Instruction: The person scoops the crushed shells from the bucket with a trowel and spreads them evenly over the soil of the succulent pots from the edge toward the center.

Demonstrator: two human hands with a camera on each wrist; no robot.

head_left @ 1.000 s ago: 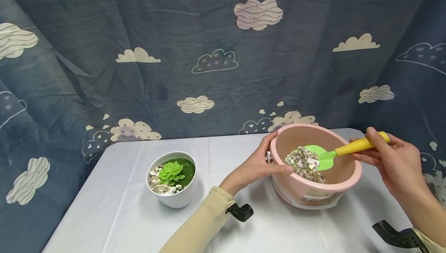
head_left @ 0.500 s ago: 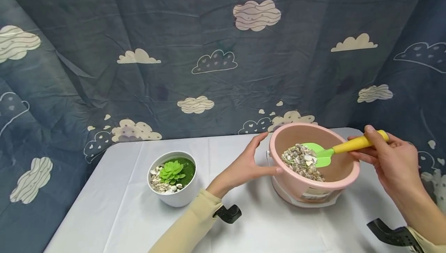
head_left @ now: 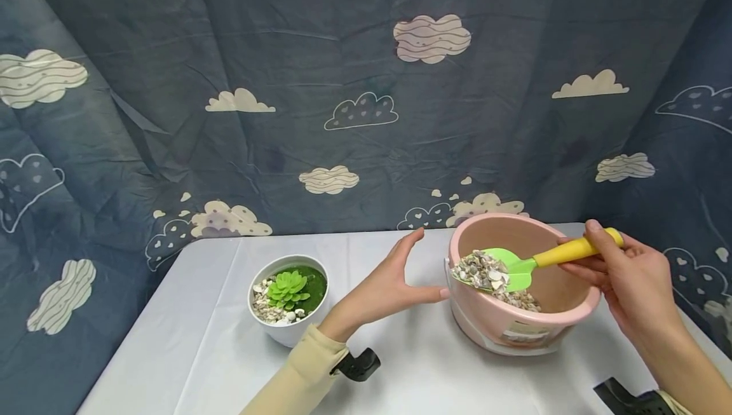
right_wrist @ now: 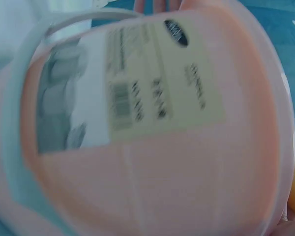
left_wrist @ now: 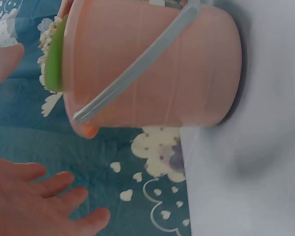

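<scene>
My right hand (head_left: 637, 288) grips the yellow handle of a small trowel (head_left: 519, 273) with a green blade. Pale shell-like gravel (head_left: 483, 271) is heaped on the blade, which sits over the near-left rim of a pink bucket (head_left: 483, 329). More gravel lies inside the bucket. My left hand (head_left: 377, 293) is spread, thumb and fingers apart, just left of the bucket and holding nothing. In the left wrist view a gap separates this hand (left_wrist: 39, 201) from the bucket (left_wrist: 152, 73). The bucket wall (right_wrist: 187, 182) hides most of the trowel in the right wrist view.
Left of my left hand stands a white pot (head_left: 286, 337) with a green succulent (head_left: 288, 289), moss and pale pebbles. A white cloth covers the table (head_left: 217, 339). Behind hangs a dark cloud-printed curtain (head_left: 309, 40). The bucket's pale handle (left_wrist: 137, 64) hangs down.
My left hand has let go of the bucket's rim and moved left. The loaded trowel has shifted left, from inside the bucket to over its rim.
</scene>
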